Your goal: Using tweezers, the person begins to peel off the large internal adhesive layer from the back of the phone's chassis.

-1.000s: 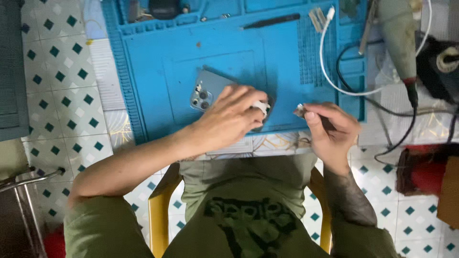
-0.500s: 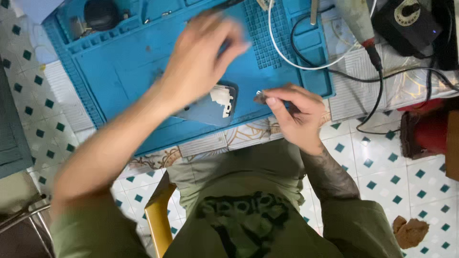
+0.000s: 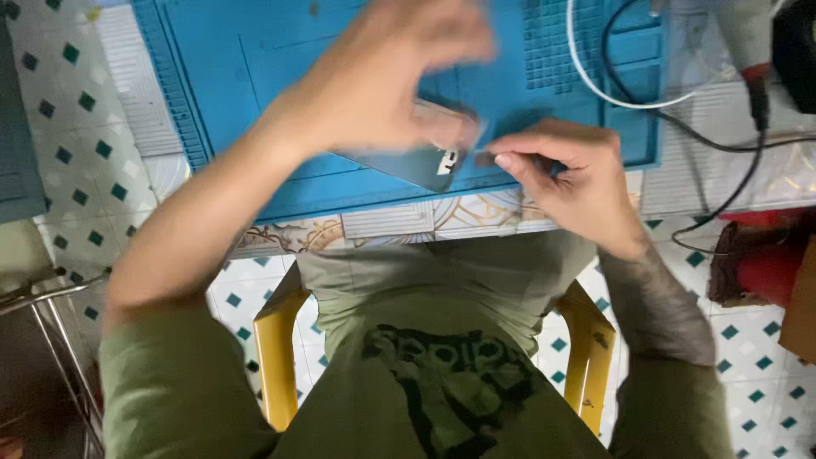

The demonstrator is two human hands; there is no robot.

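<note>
Left hand blurred, hovering over blue work mat, fingers curled loosely around top of dark phone; probably steadying it, though actual contact hard to confirm through motion blur. Phone lying near front edge of mat, tilted, white patch near its right end. Right hand resting at front edge of bench, thumb and forefinger pinched tight on small thin dark tool, tip pointed at phone's right end, just beside white patch; low wrist looks like bracing for fine work. White cable and black cable looping over right back part of mat, away from both hands. Red object off bench at right, on tiled floor. Yellow chair under seated person in green shirt. Phone kept close to front edge, within easy reach of both hands.
</note>
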